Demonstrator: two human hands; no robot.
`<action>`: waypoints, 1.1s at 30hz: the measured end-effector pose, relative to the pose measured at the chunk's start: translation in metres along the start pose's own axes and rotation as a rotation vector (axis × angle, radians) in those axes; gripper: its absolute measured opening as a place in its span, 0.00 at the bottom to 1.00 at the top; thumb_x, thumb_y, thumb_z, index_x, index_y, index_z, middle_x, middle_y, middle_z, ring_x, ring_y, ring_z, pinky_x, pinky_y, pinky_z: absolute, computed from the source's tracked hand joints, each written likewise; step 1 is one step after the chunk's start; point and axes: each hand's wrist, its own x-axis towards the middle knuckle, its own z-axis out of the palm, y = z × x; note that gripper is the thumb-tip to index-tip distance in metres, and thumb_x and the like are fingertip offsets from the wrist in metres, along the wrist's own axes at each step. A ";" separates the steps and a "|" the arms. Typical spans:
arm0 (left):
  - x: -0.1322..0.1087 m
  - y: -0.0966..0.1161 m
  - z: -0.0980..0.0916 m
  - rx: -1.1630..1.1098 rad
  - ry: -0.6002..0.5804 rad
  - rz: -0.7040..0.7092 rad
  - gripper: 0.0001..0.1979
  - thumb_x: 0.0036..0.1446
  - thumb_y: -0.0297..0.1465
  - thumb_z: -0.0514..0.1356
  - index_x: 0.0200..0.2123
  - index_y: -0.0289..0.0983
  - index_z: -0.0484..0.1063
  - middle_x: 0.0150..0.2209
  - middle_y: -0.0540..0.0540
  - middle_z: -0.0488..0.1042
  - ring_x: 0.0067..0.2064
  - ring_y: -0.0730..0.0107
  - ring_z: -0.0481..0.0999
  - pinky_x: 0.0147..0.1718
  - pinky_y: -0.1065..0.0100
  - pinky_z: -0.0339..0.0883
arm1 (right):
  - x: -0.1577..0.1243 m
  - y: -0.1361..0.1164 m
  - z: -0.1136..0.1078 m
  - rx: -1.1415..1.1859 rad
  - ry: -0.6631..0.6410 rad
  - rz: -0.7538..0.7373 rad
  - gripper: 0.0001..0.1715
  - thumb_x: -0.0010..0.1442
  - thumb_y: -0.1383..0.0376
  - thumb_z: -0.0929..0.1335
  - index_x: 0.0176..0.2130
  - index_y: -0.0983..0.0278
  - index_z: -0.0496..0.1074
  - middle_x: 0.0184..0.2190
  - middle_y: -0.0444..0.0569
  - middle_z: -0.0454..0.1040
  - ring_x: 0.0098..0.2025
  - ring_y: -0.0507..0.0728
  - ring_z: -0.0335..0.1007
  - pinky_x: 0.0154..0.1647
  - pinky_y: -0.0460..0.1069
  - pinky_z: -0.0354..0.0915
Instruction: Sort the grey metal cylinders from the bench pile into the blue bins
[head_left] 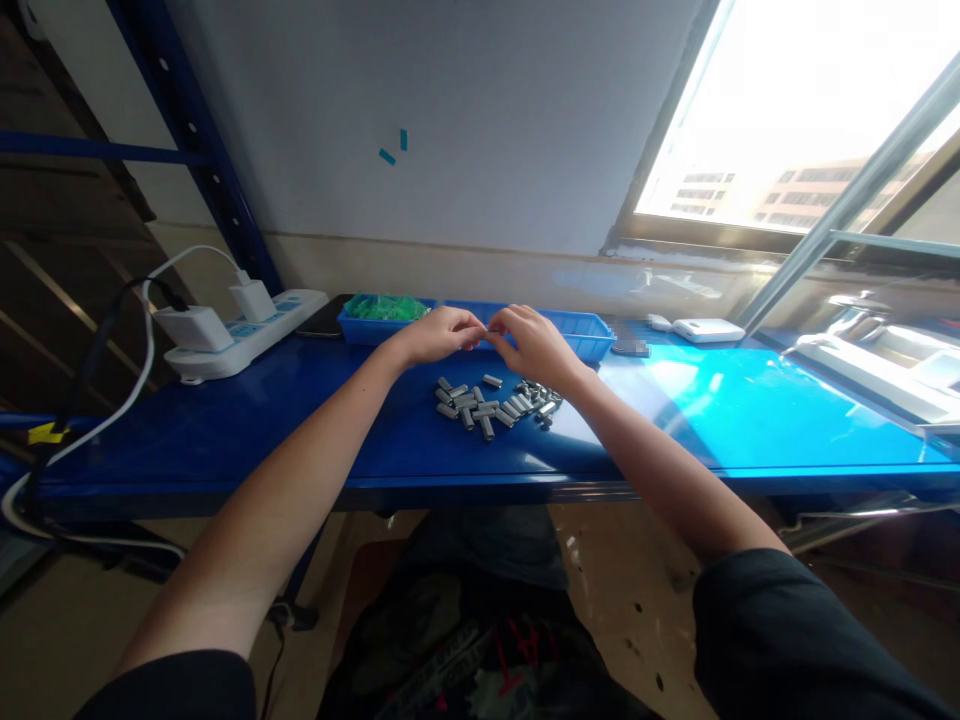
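My left hand [441, 335] and my right hand [529, 342] meet at the fingertips in front of two blue bins, above the table. Both are closed in a pinch, and whatever lies between the fingers is too small to make out. Just below them, a loose pile of short metal cylinders [486, 408] lies on the blue table [292, 430]. Behind my left hand, the left blue bin [358, 330] holds green plastic pieces [386, 307]. The right blue bin [589, 335] stands behind my right hand, which hides part of its inside.
A white power strip [289, 312] with plugged-in chargers and cables occupies the table's left end. Beside it lies a flat black object [322, 316]. On the right are a small white box [709, 330] and a slanted metal bar [840, 215]. A wall closes off the back.
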 end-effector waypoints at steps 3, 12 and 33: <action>0.000 0.001 0.001 -0.098 -0.014 -0.006 0.23 0.61 0.45 0.51 0.44 0.31 0.72 0.39 0.40 0.77 0.38 0.67 0.75 0.39 0.67 0.68 | 0.000 -0.001 -0.011 0.030 0.170 0.007 0.10 0.66 0.62 0.61 0.40 0.63 0.69 0.37 0.52 0.72 0.41 0.59 0.66 0.45 0.52 0.62; 0.003 -0.004 0.021 0.405 -0.343 0.053 0.15 0.54 0.39 0.58 0.41 0.38 0.75 0.41 0.44 0.78 0.40 0.65 0.75 0.37 0.72 0.64 | 0.023 0.026 0.001 -0.066 0.218 0.142 0.11 0.63 0.64 0.62 0.44 0.65 0.70 0.36 0.53 0.73 0.41 0.60 0.67 0.45 0.54 0.62; -0.002 -0.010 -0.008 0.176 -0.227 -0.098 0.30 0.50 0.48 0.59 0.52 0.36 0.68 0.46 0.41 0.76 0.42 0.64 0.75 0.37 0.71 0.66 | 0.000 0.004 -0.010 -0.014 0.221 0.137 0.08 0.61 0.61 0.63 0.38 0.62 0.68 0.30 0.48 0.72 0.34 0.56 0.68 0.37 0.49 0.61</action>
